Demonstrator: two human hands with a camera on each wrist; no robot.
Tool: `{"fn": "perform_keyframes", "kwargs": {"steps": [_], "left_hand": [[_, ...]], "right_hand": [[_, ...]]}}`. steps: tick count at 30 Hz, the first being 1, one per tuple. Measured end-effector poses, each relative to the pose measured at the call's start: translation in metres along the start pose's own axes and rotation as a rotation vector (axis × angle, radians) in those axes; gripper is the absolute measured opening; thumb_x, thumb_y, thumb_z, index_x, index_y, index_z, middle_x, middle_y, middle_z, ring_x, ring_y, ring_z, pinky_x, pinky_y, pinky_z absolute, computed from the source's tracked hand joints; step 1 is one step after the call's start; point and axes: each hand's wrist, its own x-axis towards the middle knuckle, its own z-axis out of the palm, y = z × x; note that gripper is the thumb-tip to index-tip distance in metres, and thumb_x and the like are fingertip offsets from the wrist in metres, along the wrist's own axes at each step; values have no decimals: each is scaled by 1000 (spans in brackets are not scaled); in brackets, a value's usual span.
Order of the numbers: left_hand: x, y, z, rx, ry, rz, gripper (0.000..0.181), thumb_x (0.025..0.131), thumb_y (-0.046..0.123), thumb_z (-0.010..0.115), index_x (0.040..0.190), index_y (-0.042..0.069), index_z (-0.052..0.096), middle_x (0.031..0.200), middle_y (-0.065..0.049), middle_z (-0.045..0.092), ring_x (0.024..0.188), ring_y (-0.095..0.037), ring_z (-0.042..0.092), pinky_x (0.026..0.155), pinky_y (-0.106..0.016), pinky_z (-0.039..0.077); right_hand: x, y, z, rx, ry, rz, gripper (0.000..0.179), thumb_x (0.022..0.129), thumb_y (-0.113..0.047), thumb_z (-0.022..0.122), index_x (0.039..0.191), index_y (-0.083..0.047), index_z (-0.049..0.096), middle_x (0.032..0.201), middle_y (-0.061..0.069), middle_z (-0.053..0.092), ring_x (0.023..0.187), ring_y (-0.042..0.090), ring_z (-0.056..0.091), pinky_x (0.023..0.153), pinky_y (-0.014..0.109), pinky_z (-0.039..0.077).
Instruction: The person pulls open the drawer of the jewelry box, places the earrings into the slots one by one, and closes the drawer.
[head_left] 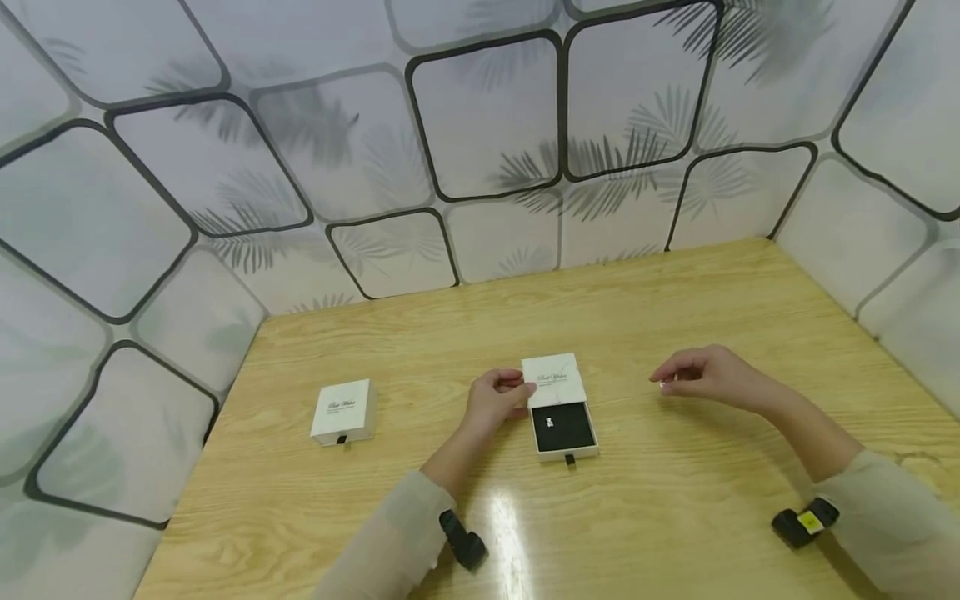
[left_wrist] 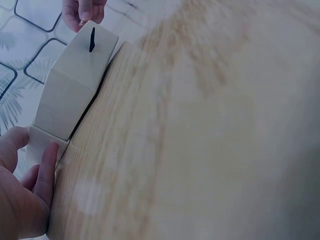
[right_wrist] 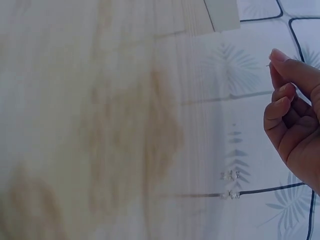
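Note:
A small white drawer-style jewelry box stands partly slid out, its black-lined drawer exposed toward me. One small sparkly earring sits on the left of that black lining. My left hand grips the box's sleeve at its left rear; in the left wrist view the fingers lie along its sides. To the right, over the table, my right hand pinches a tiny shiny piece between thumb and fingertip. A thin pin tip pokes out of that pinch in the right wrist view.
A second white box, closed, with a black pull tab, stands on the wooden table at left. Small sparkly pieces show below the hand in the right wrist view. Leaf-patterned fabric walls enclose the table's back and sides.

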Motion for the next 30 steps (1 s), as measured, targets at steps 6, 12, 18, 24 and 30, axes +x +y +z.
{"fn": "perform_keyframes", "kwargs": {"steps": [6, 12, 18, 24, 30], "left_hand": [[-6, 9, 1, -4, -2, -5, 41, 83, 6, 71, 118, -7, 55, 102, -11, 57, 83, -15, 57, 71, -32, 60], [-24, 27, 4, -2, -15, -9, 40, 84, 2, 68, 118, -11, 53, 99, -10, 56, 82, -13, 55, 75, -35, 60], [-15, 19, 3, 6, -21, -7, 41, 83, 2, 69, 118, -11, 53, 100, -11, 56, 82, -14, 55, 74, -36, 60], [-3, 3, 2, -3, -31, 0, 43, 83, 5, 71, 120, -8, 53, 102, -11, 56, 83, -14, 57, 71, -34, 60], [-2, 0, 1, 0, -1, 5, 41, 82, 7, 72, 118, -5, 55, 103, -11, 57, 84, -15, 58, 70, -32, 60]], "right_hand": [[9, -10, 8, 36, 2, 21, 17, 86, -12, 69, 100, -5, 72, 94, 10, 71, 75, 2, 60, 62, 20, 53], [18, -20, 16, 26, -39, 10, 20, 86, -17, 70, 100, -4, 72, 94, 9, 70, 74, 1, 57, 62, 20, 53], [25, -31, 26, 44, -61, -4, 20, 86, -17, 70, 100, -3, 73, 92, 9, 70, 70, 2, 55, 57, 21, 51], [26, -42, 34, 53, -71, 12, 20, 86, -17, 70, 99, -2, 72, 95, 12, 70, 74, 2, 59, 62, 21, 54], [34, -47, 47, 49, -70, 6, 18, 87, -15, 69, 99, -3, 71, 96, 11, 70, 76, 1, 59, 65, 21, 54]]}}
